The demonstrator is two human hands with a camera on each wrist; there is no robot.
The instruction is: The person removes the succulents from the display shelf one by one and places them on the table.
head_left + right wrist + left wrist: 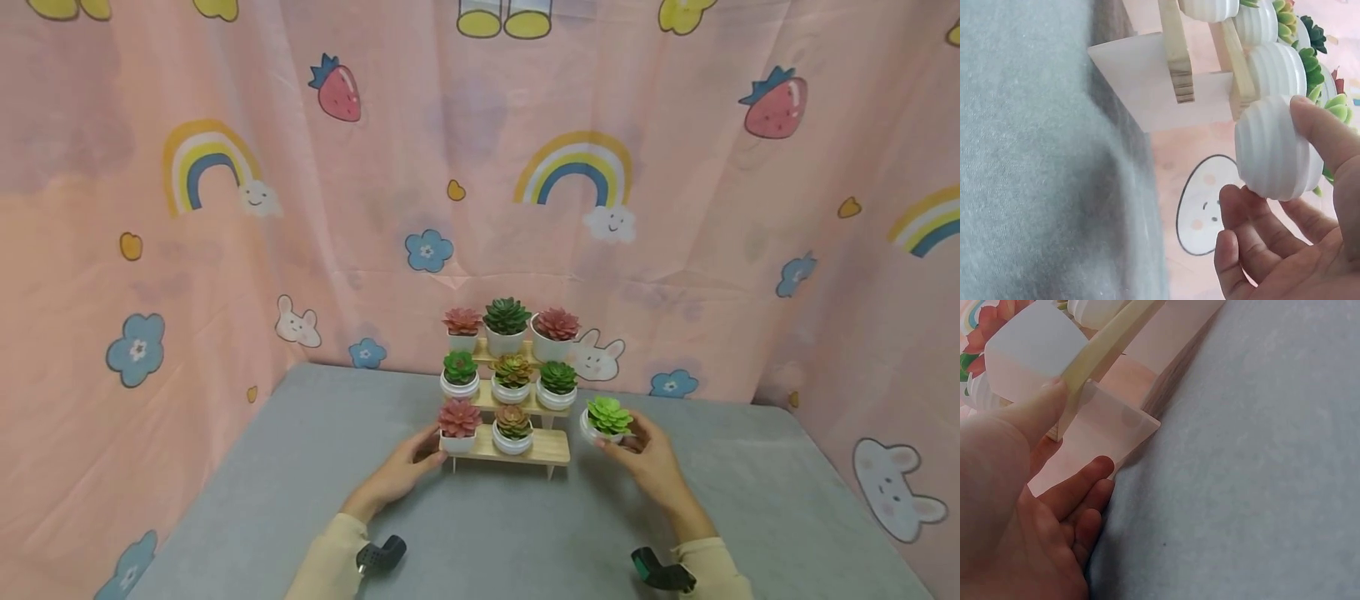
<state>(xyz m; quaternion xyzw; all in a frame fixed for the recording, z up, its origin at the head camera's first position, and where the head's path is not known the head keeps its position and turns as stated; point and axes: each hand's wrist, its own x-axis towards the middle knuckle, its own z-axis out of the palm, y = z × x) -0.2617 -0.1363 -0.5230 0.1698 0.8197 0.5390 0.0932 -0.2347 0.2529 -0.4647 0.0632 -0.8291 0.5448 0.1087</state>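
Note:
A tiered wooden plant stand (551,450) with white supports holds small potted succulents on its three steps. My left hand (401,475) grips the left end of its lowest board, the thumb beside a square white pot (1035,350). That pot holds a pink succulent (459,418); to its right is a brownish one (513,422), and the board's right end is bare. Off the stand's right side, my right hand (656,458) holds a bright green potted succulent (609,415) in the air. Its ribbed round white pot (1275,150) sits between thumb and fingers in the right wrist view.
Three succulents, including a dark green one (507,317), line the top step. Three more, including a yellowish one (512,372), fill the middle step. The stand is on a grey table (315,450), with a pink patterned curtain (375,292) close behind.

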